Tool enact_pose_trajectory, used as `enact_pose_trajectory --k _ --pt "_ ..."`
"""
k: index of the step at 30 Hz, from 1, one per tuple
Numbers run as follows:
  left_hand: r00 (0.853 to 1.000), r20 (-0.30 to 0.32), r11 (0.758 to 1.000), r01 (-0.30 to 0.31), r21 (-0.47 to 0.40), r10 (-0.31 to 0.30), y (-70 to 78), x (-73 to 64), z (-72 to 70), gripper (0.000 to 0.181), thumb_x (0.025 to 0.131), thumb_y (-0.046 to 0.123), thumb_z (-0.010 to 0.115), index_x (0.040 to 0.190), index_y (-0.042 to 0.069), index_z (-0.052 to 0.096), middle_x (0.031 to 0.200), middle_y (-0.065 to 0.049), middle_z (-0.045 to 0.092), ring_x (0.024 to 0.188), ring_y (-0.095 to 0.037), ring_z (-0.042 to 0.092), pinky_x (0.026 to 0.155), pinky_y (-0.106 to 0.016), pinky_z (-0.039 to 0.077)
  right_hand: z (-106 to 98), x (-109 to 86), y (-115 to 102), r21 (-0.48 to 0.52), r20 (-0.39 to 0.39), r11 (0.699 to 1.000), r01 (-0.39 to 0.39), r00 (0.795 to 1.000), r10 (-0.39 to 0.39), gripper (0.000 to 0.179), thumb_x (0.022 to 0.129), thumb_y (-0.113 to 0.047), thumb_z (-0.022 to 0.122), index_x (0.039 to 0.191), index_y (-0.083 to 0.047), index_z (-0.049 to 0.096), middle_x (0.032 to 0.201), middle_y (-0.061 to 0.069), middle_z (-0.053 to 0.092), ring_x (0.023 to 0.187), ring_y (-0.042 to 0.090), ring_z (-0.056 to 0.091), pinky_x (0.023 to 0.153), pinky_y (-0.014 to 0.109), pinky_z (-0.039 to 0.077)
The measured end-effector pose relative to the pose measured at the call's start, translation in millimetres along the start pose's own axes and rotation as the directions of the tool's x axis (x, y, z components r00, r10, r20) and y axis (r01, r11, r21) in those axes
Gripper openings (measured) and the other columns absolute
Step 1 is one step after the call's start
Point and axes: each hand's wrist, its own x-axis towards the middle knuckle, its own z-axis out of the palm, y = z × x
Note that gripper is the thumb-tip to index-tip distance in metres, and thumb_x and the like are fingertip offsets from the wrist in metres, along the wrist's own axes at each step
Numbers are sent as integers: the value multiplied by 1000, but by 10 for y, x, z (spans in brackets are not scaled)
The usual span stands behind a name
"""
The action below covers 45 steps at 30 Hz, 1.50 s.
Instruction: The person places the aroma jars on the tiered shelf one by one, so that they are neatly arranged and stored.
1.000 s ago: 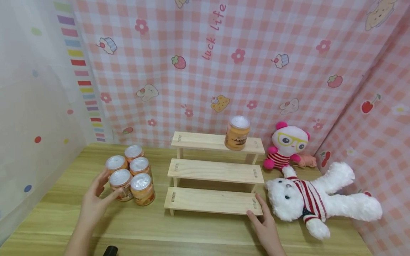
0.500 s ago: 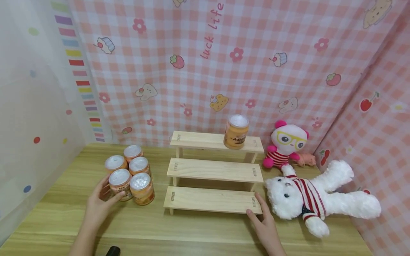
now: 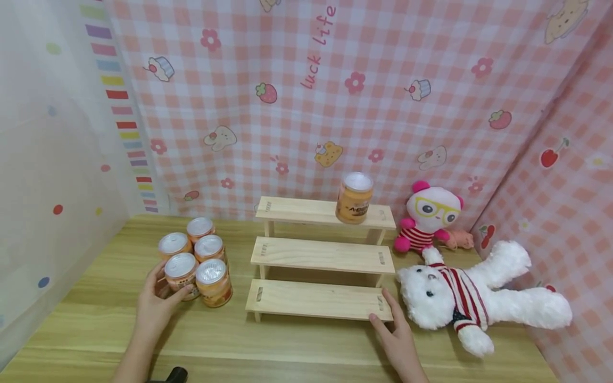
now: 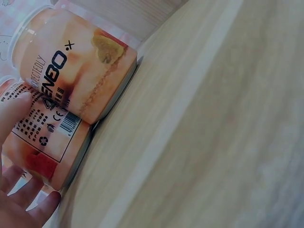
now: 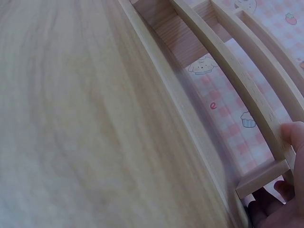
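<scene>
Five-high stacking is absent; several orange cans with clear-looking silver lids stand grouped on the left of the table. My left hand (image 3: 155, 303) grips the front-left can (image 3: 181, 268), thumb across its printed label and fingers round its far side. In the left wrist view this can (image 4: 45, 135) stands on the table against a neighbouring can (image 4: 78, 66). At the right end of a three-step wooden shelf (image 3: 316, 299), my right hand (image 3: 399, 340) holds the lowest board. The right wrist view has the thumb on the board's edge (image 5: 256, 107) and fingers curled by the leg.
One more orange can (image 3: 354, 205) stands on the top step, right of centre. A pink panda plush (image 3: 433, 210) sits right of the shelf, and a white plush bear (image 3: 431, 303) lies before it. A black object (image 3: 177, 375) shows at the near edge.
My left hand has moved right and closed in round the front-left can. The right hand stays at the shelf's end, and the cans have kept their places.
</scene>
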Motion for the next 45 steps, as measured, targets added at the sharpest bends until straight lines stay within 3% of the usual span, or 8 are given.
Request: enact_pose_trajectory --k 6,14,17,22,32,45 --pt "999 -32 999 19 -36 -20 -10 12 22 80 73 -11 77 143 2 39 116 3 47 92 1 56 78 -11 47 6 -10 -15 0 -7 1000 9 1000 -9 68 93 -24 65 149 -5 31 154 17 24 139 31 14 109 56 16" --pt "997 -79 1000 -1 -3 1 33 -7 21 77 70 -13 78 138 3 46 113 4 48 95 -5 53 76 -10 47 2 -5 -14 -10 -2 1000 5 1000 -5 68 93 -25 65 149 -5 30 154 16 24 139 29 15 110 49 18" --pt "995 -94 1000 18 8 -17 63 -3 2 78 70 -11 80 138 3 46 112 4 48 96 -6 51 76 -9 46 5 -5 -16 -14 -6 1000 4 1000 -4 68 93 -25 65 149 -6 31 154 15 25 139 28 16 110 47 19" --pt "994 -107 999 34 -13 -35 128 6 -36 78 68 -13 80 137 2 46 111 5 47 98 -7 50 76 -9 47 2 -7 -11 0 1 1000 2 1000 -2 69 93 -24 65 149 -5 30 154 16 23 139 29 15 109 54 19" --pt "990 -132 999 50 6 -49 393 34 -156 77 69 -10 80 137 7 48 111 7 49 99 -8 50 74 -11 47 -1 -6 -3 8 0 1000 -4 1000 4 69 93 -23 65 149 -4 29 154 16 23 139 30 15 109 54 19" --pt "992 -124 1000 -6 7 7 780 54 -193 78 68 -8 82 136 9 50 117 6 51 101 -9 51 74 -12 49 -3 1 3 14 7 1000 -15 1000 15 69 93 -25 65 149 -6 29 154 16 22 139 29 14 110 54 17"
